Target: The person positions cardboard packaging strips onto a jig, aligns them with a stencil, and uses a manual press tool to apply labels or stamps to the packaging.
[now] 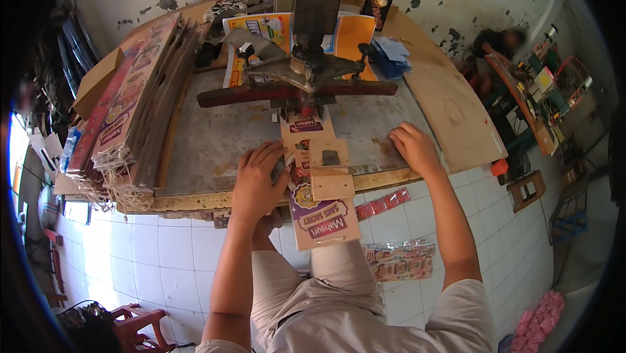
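The left hand lies at the front edge of the counter, fingers curled in a closed grip on the left side of a printed cardboard sheet. The sheet runs from under the press head to past the front edge, where its lower end overhangs above the person's lap. A small wooden block with a rectangular slot sits on top of the sheet, just beside the left hand's fingers.

The right hand rests palm down on the counter surface near the front edge, to the right of the sheet and apart from it. Its fingers are spread flat and grip nothing.

A metal press with a long reddish-brown crossbar stands at the middle of the counter, behind the sheet. A stack of flat printed cardboard lies along the left edge. A bare wooden board lies along the right edge.
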A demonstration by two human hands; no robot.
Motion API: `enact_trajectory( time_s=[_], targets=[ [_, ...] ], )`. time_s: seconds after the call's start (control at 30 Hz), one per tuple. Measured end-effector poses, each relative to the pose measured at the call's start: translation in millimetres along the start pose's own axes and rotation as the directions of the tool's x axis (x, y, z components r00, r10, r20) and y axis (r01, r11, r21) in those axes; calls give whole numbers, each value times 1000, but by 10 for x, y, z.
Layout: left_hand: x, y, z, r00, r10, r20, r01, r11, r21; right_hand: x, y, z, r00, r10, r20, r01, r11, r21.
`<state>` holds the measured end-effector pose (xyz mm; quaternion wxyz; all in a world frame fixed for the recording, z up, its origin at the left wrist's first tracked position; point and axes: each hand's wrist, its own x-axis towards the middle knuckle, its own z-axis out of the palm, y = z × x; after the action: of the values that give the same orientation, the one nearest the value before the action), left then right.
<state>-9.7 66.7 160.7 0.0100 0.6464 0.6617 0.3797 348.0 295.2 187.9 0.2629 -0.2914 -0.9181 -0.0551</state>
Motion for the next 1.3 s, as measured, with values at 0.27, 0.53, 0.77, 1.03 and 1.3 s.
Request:
enact_trajectory(
  time_s=[0.27, 0.53, 0.77, 1.03, 1.3],
  targets=[
    [29, 16, 37, 1000, 9, -10, -10, 1000, -23, -106, 689, 38, 796, 596, -105, -429, 678, 598],
    [-1, -1, 15, 1000, 8, -12, -8, 1000, -27, 213, -485, -242, 860, 403, -314, -235, 858, 456],
    [7, -11, -2, 1000, 13, -9, -14, 1000, -25, 577, -1484, -2, 995, 99, 27, -100, 863, 496],
    [1, -14, 20, 1000, 0, -17, 0, 1000, -29, 498, -1429, 49, 994, -18, 109, -43, 847, 530],
    [16, 9, 8, 1000, 3, -8, -3, 999, -42, 432, -1268, 59, 985, -87, 149, -15, 818, 575]
  ],
)
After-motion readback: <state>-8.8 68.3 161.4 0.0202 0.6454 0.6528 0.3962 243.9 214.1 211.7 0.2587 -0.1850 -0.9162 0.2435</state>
